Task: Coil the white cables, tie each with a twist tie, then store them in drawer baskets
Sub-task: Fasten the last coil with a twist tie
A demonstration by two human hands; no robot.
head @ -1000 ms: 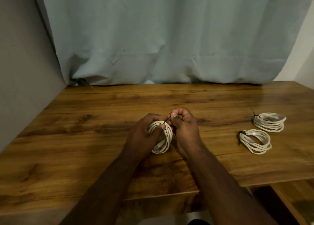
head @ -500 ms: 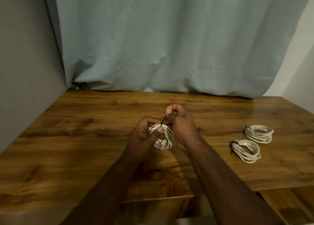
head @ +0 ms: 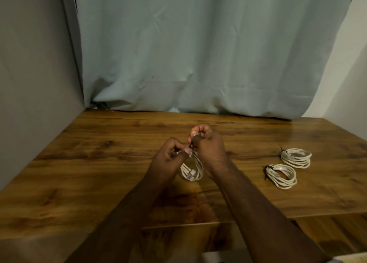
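Head view: coiled cable [head: 192, 168] hangs below both hands' grip, fingers pinching its twist tie [head: 191, 146].

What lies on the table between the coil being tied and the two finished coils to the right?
Nothing: the head view shows only bare wooden table between the held coil and the tied coils.

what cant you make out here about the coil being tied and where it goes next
- Head view: the twist tie on the held coil is mostly hidden by the left hand and right hand; whether it is twisted closed is unclear.
- Head view: no drawer baskets are in frame.
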